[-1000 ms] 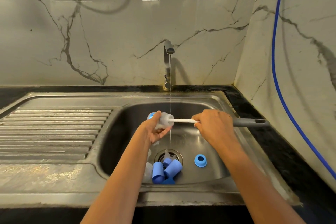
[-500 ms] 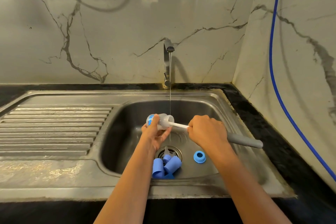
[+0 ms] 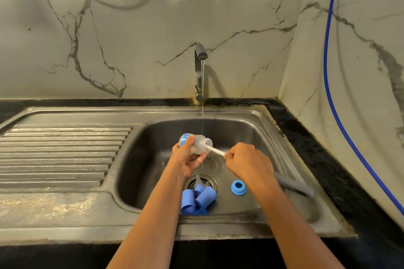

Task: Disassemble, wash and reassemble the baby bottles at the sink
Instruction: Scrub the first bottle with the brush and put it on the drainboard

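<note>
My left hand (image 3: 187, 158) holds a small clear baby bottle (image 3: 197, 143) on its side over the sink basin (image 3: 153, 137), its mouth facing right. My right hand (image 3: 247, 162) grips a bottle brush (image 3: 215, 150) by its white shaft; the brush head is inside the bottle and the grey handle (image 3: 294, 185) sticks out to the lower right, blurred. A thin stream of water runs from the tap (image 3: 200, 59) just past the bottle's mouth. On the basin floor lie two blue caps (image 3: 197, 201), a clear teat (image 3: 198, 180) at the drain, and a blue collar ring (image 3: 238, 187).
A ribbed steel drainboard (image 3: 59, 155) stretches to the left of the basin. Black counter (image 3: 317, 155) borders the sink at the right and back. A blue hose (image 3: 328, 72) runs down the marble wall on the right.
My right hand has moved down and left, and the brush handle has swung from level to pointing lower right. The bottle stays in my left hand.
</note>
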Action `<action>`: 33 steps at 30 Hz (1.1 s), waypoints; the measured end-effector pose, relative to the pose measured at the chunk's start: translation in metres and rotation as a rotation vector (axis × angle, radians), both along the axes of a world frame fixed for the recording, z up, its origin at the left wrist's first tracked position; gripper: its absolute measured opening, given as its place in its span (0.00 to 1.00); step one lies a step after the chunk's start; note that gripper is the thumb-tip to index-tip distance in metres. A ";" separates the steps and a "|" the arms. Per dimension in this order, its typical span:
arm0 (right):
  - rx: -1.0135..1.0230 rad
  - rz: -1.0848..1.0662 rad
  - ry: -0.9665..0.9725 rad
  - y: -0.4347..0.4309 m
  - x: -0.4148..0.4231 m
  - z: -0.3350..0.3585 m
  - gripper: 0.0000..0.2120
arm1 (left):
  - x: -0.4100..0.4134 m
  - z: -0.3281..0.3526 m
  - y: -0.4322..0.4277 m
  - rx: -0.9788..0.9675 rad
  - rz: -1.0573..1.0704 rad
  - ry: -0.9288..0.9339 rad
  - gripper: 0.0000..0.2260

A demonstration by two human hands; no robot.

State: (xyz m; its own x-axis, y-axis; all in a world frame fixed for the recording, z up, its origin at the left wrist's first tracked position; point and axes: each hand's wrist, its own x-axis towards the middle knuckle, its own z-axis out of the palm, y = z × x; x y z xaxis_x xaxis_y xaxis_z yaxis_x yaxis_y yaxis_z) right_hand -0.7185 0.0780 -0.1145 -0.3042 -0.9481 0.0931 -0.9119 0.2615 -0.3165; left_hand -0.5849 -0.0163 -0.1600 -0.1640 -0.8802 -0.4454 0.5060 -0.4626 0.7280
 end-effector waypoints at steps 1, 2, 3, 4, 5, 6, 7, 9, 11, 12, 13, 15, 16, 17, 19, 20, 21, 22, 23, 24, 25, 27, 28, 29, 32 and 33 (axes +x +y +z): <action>0.021 0.036 0.009 -0.001 0.000 0.001 0.11 | 0.000 0.000 -0.001 -0.013 0.003 -0.005 0.22; 0.033 0.072 0.028 0.000 -0.001 0.001 0.11 | 0.001 -0.001 -0.001 -0.034 0.005 -0.021 0.22; 0.029 0.100 0.053 0.003 -0.001 0.002 0.12 | 0.001 -0.001 -0.002 -0.053 0.001 -0.047 0.22; 0.009 0.115 0.072 0.005 -0.003 0.002 0.12 | 0.001 -0.001 -0.002 -0.064 -0.004 -0.065 0.22; -0.020 0.118 0.081 0.008 -0.005 0.002 0.12 | 0.001 0.000 -0.002 -0.059 -0.002 -0.063 0.22; -0.051 0.107 0.076 0.010 -0.007 0.002 0.12 | 0.001 0.001 -0.002 -0.046 0.004 -0.039 0.22; -0.077 0.088 0.062 0.011 -0.009 0.002 0.13 | 0.000 0.001 -0.003 -0.042 0.012 -0.019 0.22; -0.102 0.040 0.026 0.011 -0.011 0.001 0.15 | -0.001 0.002 -0.004 -0.045 0.029 -0.012 0.22; -0.072 -0.001 -0.009 0.007 -0.010 -0.002 0.16 | -0.002 0.001 -0.004 -0.047 0.035 -0.009 0.22; -0.042 -0.007 -0.028 0.004 -0.009 -0.002 0.16 | -0.002 0.001 -0.004 -0.040 0.028 -0.013 0.22; -0.007 -0.004 -0.037 0.001 -0.007 -0.003 0.15 | -0.002 0.001 -0.003 -0.035 0.014 -0.026 0.22; 0.046 0.027 0.002 -0.002 -0.003 -0.003 0.12 | -0.001 0.000 -0.002 -0.035 -0.010 -0.065 0.22; 0.055 0.051 0.039 -0.002 -0.002 -0.003 0.12 | -0.001 -0.001 -0.002 -0.039 -0.018 -0.081 0.22; 0.047 0.074 0.071 0.001 -0.002 -0.002 0.12 | -0.001 -0.001 -0.001 -0.040 -0.027 -0.099 0.21; 0.003 0.098 0.092 0.007 -0.004 -0.001 0.13 | 0.000 0.001 -0.001 -0.012 -0.040 -0.116 0.21; -0.021 0.095 0.082 0.009 -0.006 0.000 0.13 | 0.001 0.003 0.000 0.011 -0.036 -0.103 0.23; -0.037 0.085 0.062 0.011 -0.009 0.000 0.13 | 0.002 0.004 0.000 0.025 -0.026 -0.083 0.24; -0.043 0.069 0.033 0.010 -0.011 0.000 0.13 | 0.002 0.005 0.000 0.023 -0.017 -0.063 0.24; -0.043 0.054 -0.002 0.009 -0.013 -0.001 0.14 | 0.002 0.005 0.000 0.011 -0.014 -0.047 0.24; -0.038 0.039 -0.037 0.007 -0.014 -0.002 0.14 | 0.001 0.006 0.001 -0.005 -0.021 -0.041 0.24; -0.025 0.026 -0.070 0.004 -0.014 -0.004 0.16 | 0.000 0.006 0.002 -0.021 -0.035 -0.041 0.23; 0.018 0.006 -0.111 -0.001 -0.012 -0.006 0.16 | -0.002 0.006 0.003 -0.035 -0.061 -0.057 0.23; 0.044 0.003 -0.118 -0.003 -0.012 -0.008 0.16 | -0.003 0.006 0.004 -0.041 -0.066 -0.067 0.22; 0.071 0.013 -0.115 -0.004 -0.012 -0.009 0.15 | -0.003 0.006 0.004 -0.055 -0.065 -0.085 0.22; 0.113 0.100 -0.048 -0.001 -0.017 -0.008 0.13 | -0.002 0.003 0.003 -0.114 -0.079 -0.172 0.21; 0.096 0.120 -0.018 0.001 -0.019 -0.007 0.13 | -0.003 0.003 0.004 -0.119 -0.087 -0.186 0.21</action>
State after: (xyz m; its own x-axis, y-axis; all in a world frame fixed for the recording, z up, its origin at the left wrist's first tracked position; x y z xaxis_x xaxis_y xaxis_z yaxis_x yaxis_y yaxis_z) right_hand -0.7379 0.0788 -0.1217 -0.1889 -0.9820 -0.0044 -0.9327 0.1808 -0.3120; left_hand -0.5876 -0.0126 -0.1572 -0.1662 -0.9145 -0.3689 0.3197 -0.4039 0.8571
